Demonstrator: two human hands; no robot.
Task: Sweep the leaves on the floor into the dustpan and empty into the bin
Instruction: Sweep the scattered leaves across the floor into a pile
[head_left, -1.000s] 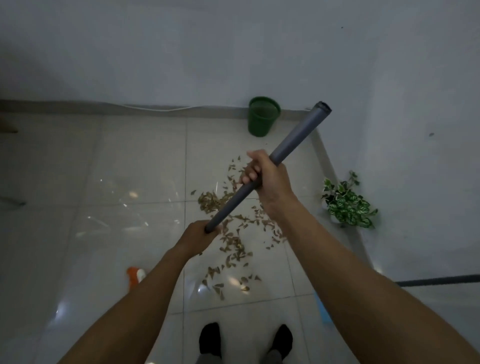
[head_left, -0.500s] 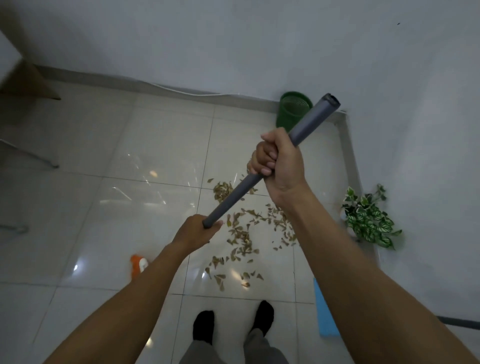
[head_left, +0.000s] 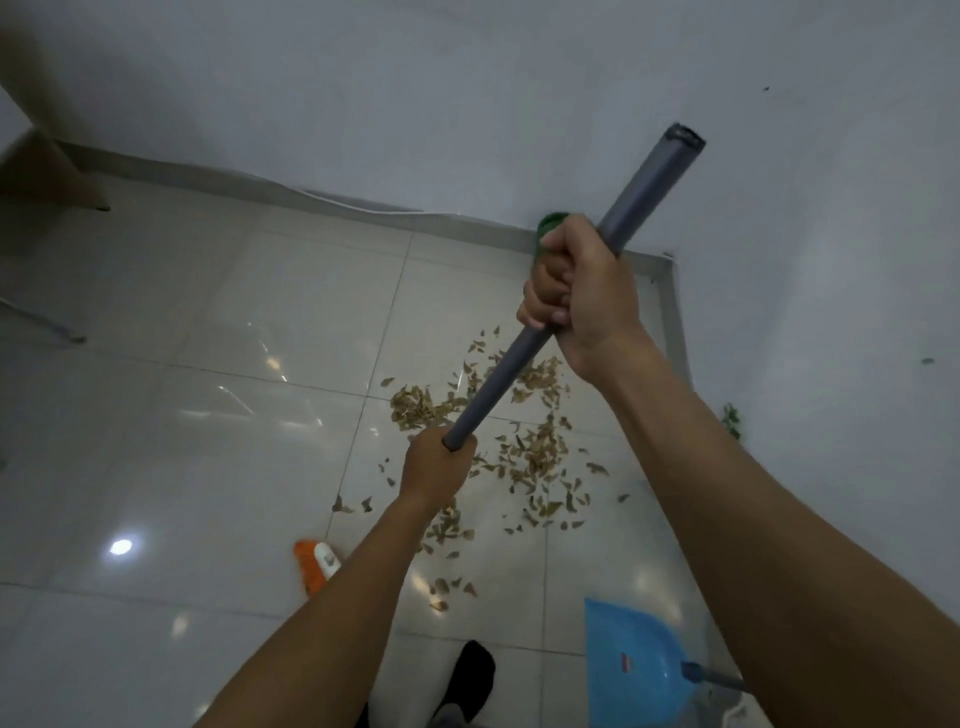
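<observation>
Both hands grip a grey broom handle (head_left: 644, 200) that slants from upper right down to lower left. My right hand (head_left: 576, 291) holds it high up; my left hand (head_left: 435, 467) holds it lower. The broom's orange and white head (head_left: 316, 565) shows on the floor beside my left forearm. Dry brown leaves (head_left: 524, 457) lie scattered on the white tiles beneath the handle. A blue dustpan (head_left: 631, 670) lies on the floor at the lower right. The green bin (head_left: 549, 224) in the corner is mostly hidden behind my right hand.
White walls meet in a corner at the upper right, with a grey skirting (head_left: 311, 200) along the floor. A green potted plant (head_left: 731, 418) peeks out behind my right forearm. A wooden furniture leg (head_left: 57, 166) stands at the far left. My black-socked foot (head_left: 470, 675) is at the bottom.
The view has tilted down and to the right, so the dustpan shows more. My right hand now covers the green bin. The broom head has moved nearer my feet.
</observation>
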